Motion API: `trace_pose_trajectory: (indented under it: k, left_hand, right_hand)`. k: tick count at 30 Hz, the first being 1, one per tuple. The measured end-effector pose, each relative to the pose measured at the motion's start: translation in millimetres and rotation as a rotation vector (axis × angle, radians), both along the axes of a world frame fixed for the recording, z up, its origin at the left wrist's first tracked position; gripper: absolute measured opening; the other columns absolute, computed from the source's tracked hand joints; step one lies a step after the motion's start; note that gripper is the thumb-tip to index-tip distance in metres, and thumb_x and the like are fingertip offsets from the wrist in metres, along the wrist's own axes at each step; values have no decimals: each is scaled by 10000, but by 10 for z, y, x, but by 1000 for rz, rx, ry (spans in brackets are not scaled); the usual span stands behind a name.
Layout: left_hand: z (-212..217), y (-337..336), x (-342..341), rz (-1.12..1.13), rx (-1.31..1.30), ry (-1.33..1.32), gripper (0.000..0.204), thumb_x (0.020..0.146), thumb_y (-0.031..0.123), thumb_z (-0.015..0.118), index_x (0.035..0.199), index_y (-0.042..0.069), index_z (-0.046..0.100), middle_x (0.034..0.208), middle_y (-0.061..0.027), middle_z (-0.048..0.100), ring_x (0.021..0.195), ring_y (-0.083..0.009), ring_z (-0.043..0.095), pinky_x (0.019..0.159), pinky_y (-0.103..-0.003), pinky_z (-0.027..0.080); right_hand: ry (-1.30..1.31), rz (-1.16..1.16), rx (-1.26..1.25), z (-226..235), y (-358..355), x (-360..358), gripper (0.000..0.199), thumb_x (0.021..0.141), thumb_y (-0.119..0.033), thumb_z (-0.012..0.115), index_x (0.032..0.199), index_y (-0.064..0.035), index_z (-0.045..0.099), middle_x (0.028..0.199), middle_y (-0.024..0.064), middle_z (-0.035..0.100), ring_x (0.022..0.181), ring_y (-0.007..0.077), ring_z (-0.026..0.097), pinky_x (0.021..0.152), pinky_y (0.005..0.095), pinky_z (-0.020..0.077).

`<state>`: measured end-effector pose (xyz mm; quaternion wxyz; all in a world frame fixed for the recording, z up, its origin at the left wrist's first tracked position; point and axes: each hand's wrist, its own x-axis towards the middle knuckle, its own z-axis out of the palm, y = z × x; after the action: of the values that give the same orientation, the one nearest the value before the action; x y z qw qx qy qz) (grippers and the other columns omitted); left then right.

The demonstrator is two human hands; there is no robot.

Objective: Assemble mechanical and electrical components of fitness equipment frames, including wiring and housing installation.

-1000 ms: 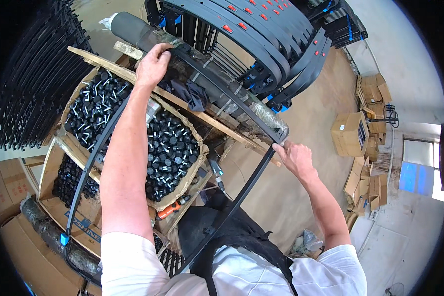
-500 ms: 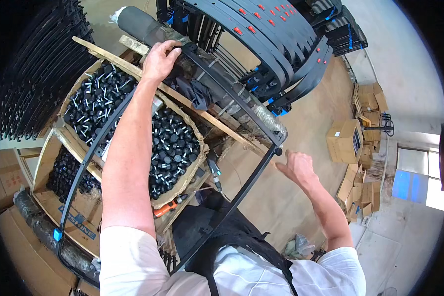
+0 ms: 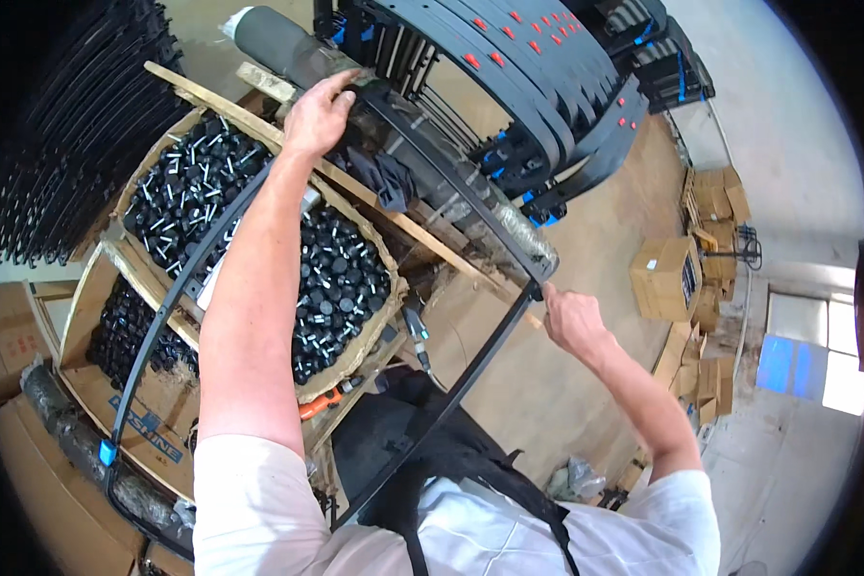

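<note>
A black metal frame (image 3: 480,370) with long curved side bars lies across in front of me, its far bar along a wrapped padded roller (image 3: 523,235). My left hand (image 3: 319,113) grips the frame's far left corner, fingers bent over the bar. At the far right corner, my right hand (image 3: 574,324) has its thumb and forefinger closed around a small black foot, mostly hidden by the fingers. Left of centre, under my left forearm, open boxes hold many black round-headed screw-in feet (image 3: 341,293) with shiny threaded studs. A blue clip (image 3: 108,452) sits on the frame's left bar.
Curved black frames with red clips (image 3: 547,86) are stacked at the far side. More dark frames (image 3: 67,134) stand at the left. A wooden strip (image 3: 422,235) borders the boxes. A power tool (image 3: 418,331) and an orange tool (image 3: 322,403) lie near me. Cardboard boxes (image 3: 667,278) stand right.
My right hand has moved slightly left, bringing its fingers from beside the corner foot onto it. My left hand stays on the far left corner, its fingers shifted a little.
</note>
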<state>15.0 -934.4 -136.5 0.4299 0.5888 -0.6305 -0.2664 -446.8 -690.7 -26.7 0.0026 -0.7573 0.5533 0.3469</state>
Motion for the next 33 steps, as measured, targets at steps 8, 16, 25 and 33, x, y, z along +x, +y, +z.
trace_pose_trajectory:
  k: [8, 16, 25, 33]
  left_hand:
    - [210, -1, 27, 58, 222, -249, 837, 921, 573, 710, 1611, 188, 432, 1421, -90, 691, 1311, -332, 644, 1112, -448, 494]
    - [492, -5, 678, 118, 211, -499, 619, 978, 435, 695, 1499, 169, 496, 1108, -220, 764, 1051, -428, 737, 918, -550, 570]
    - [570, -38, 49, 214, -221, -630, 782, 830, 574, 821, 1412, 112, 575, 1291, -150, 680, 1199, -341, 663, 1061, -504, 501]
    - [769, 74, 715, 283, 132, -446, 634, 896, 363, 810, 1406, 47, 609, 1210, -222, 720, 1152, -361, 690, 984, -498, 553]
  right_hand:
    - [165, 43, 158, 20, -163, 293, 271, 952, -273, 636, 1062, -30, 589, 835, 179, 747, 821, 372, 758, 711, 528, 590]
    - [-258, -45, -125, -31, -34, 270, 322, 1011, -321, 649, 937, -10, 608, 770, 208, 716, 686, 379, 735, 608, 484, 582]
    - [-304, -54, -110, -132, -53, 327, 309, 995, -297, 664, 938, 0, 606, 761, 212, 709, 696, 393, 730, 610, 498, 573]
    - [-322, -43, -126, -112, -71, 271, 317, 996, -307, 659, 940, 0, 604, 756, 196, 709, 697, 387, 727, 620, 491, 571]
